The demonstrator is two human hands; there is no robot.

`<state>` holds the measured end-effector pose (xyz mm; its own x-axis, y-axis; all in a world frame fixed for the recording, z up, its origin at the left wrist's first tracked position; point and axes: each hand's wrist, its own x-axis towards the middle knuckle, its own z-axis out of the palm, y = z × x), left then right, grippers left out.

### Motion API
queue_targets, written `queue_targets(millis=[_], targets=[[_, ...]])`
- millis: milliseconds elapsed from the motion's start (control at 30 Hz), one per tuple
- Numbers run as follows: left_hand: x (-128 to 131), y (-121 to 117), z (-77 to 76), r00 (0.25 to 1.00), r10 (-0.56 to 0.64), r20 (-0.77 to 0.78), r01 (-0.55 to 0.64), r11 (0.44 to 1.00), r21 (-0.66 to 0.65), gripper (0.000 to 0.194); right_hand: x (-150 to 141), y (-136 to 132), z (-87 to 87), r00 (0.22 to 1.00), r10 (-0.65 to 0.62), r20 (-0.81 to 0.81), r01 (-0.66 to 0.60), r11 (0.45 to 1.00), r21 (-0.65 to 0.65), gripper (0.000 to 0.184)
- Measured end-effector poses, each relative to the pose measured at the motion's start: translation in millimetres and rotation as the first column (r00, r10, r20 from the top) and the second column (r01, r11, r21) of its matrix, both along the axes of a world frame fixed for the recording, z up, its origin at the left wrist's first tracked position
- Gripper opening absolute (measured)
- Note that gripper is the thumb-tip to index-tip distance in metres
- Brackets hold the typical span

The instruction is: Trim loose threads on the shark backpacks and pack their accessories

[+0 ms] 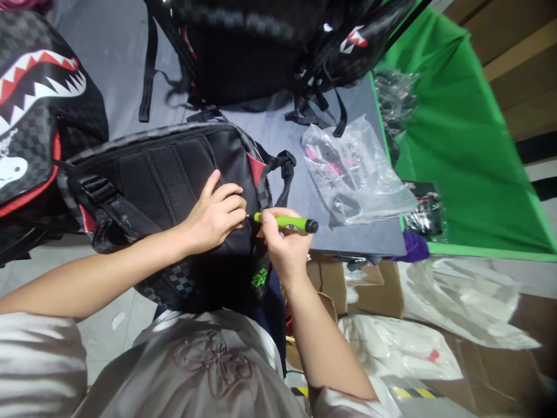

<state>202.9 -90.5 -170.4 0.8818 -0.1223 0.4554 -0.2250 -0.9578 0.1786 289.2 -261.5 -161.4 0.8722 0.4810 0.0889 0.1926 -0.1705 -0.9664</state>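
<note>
A black backpack (143,168) with grey checkered edging lies tilted, its padded back panel and straps facing up, against my body at the table's near edge. My left hand (217,215) lies on that panel with bent fingers gripping the fabric near its right side; its thumb is hidden. My right hand (287,247) is closed round a bright green pen-like tool (289,223) with a black end. The tool's thin tip points left, close to my left fingertips; whether it touches the fabric I cannot tell.
A shark-mouth backpack (30,116) sits at left, and another black backpack (252,58) stands at the back. A clear plastic bag (357,174) lies on the grey table (278,139). The green bin (461,145) at right holds wrapped items. Cardboard and plastic packages (400,345) lie below.
</note>
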Motion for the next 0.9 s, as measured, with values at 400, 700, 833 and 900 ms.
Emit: queue_targets(millis=[400, 700, 833, 900], targets=[[3.5, 0.3, -0.4, 1.0, 0.012, 0.014, -0.013, 0.998, 0.055, 0.012, -1.5, 2.0, -3.2, 0.999, -0.047, 0.026, 0.047, 0.998, -0.03, 0.024], [8.0, 2.8, -2.7, 0.999, 0.012, -0.034, -0.011, 1.0, 0.013, 0.011, 2.9, 3.1, -9.2, 0.999, -0.027, -0.017, 0.026, 0.999, -0.045, 0.025], [6.6, -5.6, 0.1, 0.997, 0.052, -0.063, -0.049, 0.997, 0.053, 0.014, 4.7, -6.8, -9.3, 0.995, 0.015, 0.095, -0.009, 0.998, -0.056, 0.03], [8.1, -8.1, -2.5, 0.997, 0.034, -0.067, -0.03, 0.998, 0.06, 0.016, 11.8, -12.3, -16.6, 0.988, 0.039, 0.15, -0.018, 0.99, -0.139, 0.032]])
